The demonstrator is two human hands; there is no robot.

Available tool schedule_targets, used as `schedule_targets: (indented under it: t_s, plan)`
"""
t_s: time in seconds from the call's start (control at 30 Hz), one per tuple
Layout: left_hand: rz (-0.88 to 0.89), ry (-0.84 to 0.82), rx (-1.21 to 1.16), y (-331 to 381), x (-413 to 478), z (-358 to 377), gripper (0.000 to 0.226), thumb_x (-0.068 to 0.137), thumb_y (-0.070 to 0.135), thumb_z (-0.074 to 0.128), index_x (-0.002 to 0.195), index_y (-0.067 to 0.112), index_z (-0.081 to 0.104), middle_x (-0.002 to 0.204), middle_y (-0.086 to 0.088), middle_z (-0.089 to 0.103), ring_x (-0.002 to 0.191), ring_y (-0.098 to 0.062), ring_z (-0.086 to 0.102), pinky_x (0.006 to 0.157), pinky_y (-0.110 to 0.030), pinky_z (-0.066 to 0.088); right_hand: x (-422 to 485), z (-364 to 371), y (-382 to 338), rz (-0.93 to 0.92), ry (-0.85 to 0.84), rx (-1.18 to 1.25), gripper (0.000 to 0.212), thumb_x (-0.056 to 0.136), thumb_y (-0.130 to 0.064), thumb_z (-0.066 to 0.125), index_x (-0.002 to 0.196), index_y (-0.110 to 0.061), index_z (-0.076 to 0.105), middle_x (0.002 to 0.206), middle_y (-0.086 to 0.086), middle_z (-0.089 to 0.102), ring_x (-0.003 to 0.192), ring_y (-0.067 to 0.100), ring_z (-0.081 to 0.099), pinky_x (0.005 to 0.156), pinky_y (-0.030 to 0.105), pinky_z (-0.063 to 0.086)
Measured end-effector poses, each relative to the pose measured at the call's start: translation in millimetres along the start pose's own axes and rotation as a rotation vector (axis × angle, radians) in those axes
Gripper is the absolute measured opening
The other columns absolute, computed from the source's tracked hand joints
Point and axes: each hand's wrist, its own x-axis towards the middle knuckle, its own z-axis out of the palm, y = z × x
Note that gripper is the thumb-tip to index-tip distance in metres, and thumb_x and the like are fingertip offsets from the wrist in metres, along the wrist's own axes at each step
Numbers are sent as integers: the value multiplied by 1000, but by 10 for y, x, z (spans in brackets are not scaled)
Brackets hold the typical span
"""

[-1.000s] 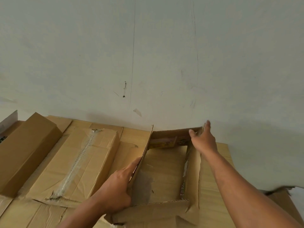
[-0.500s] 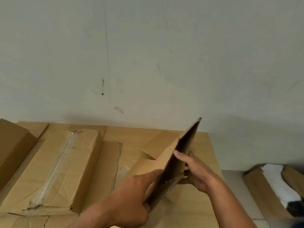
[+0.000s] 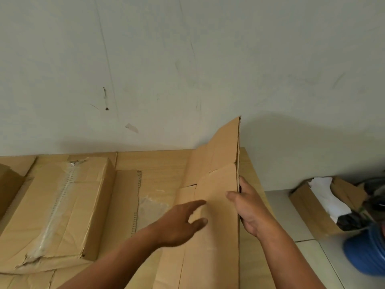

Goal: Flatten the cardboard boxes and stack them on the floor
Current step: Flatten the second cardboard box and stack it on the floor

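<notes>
A flattened brown cardboard box [image 3: 216, 184] stands nearly on edge over the wooden table [image 3: 152, 161], its top corner reaching up the wall. My right hand [image 3: 248, 207] grips its right edge, thumb on the near face and fingers behind. My left hand [image 3: 179, 220] presses flat against the near face, fingers spread. A taped, still-formed box [image 3: 62, 203] lies to the left on the table, with a flat cardboard sheet [image 3: 123, 205] under it.
The pale wall [image 3: 187, 69] rises right behind the table. Another brown box [image 3: 8, 184] peeks in at the far left. On the tiled floor [image 3: 291, 222] to the right stand an open carton with white paper [image 3: 320, 203] and a blue round object [image 3: 366, 251].
The open box has been collapsed flat and swung upright. My right hand moved from inside it to its right edge; my left hand shifted onto its face. The view panned right.
</notes>
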Motion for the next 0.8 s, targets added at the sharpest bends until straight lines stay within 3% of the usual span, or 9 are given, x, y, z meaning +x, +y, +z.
schedule_targets:
  t_s: [0.17,0.27,0.33,0.4,0.47,0.53,0.6,0.67,0.8]
  plan:
    - [-205,266,-233,-229,81,-236,83,92,49,63,156,23,18,159,0,30,144,-25,33,111,-36,32,-259,-141,-237,-50,-81,94,40,95,6,51,120,-22,62,109,2,76,104,23,71,89,40,55]
    - [-368,314,-613,-485,60,-409,115,73,70,68,158,22,9,164,-10,19,146,-34,27,116,-50,27,-446,-258,-325,-80,-171,200,45,92,7,52,130,-17,57,119,10,72,110,29,68,89,42,55]
    - [-372,254,-858,-718,29,-494,129,58,81,70,158,24,12,164,-10,19,148,-34,24,118,-54,21,-549,-346,-358,-111,-227,286,51,88,6,52,135,-14,55,125,16,68,114,35,65,92,45,55]
    - [-302,159,-1072,-877,-48,-559,117,58,80,73,152,23,34,156,-9,39,142,-31,38,117,-53,27,-612,-420,-354,-119,-277,359,53,86,6,50,136,-11,54,128,21,65,115,39,63,92,47,56]
    - [-218,101,-1216,-994,-134,-591,78,68,65,75,131,21,63,132,-12,64,119,-30,62,103,-48,46,-630,-453,-304,-104,-301,411,51,88,7,46,136,-8,54,129,26,62,113,41,63,87,47,57]
    - [-136,31,-1307,-1102,-178,-566,64,64,48,85,117,13,74,118,-16,71,102,-30,70,88,-43,56,-610,-442,-211,-84,-306,437,49,89,9,45,136,-6,54,131,29,59,112,42,63,85,47,58]
    - [-94,-34,-1360,-1198,-181,-509,74,55,32,92,121,8,71,121,-18,68,104,-31,69,89,-45,57,-553,-405,-110,-68,-282,441,49,88,9,47,135,-4,54,129,29,60,109,40,65,82,46,59]
    - [-83,-40,-1388,-1263,-149,-459,76,60,18,87,131,11,62,126,-17,66,110,-32,66,93,-46,55,-453,-366,-12,-43,-235,435,50,85,8,50,133,-5,56,126,27,63,105,36,68,79,43,60]
    - [-170,167,-1387,-1424,-11,-430,65,77,2,74,136,22,54,121,-18,67,104,-33,65,86,-47,57,-115,-336,194,20,-204,424,52,83,7,55,132,-10,57,123,22,67,103,33,69,80,43,60]
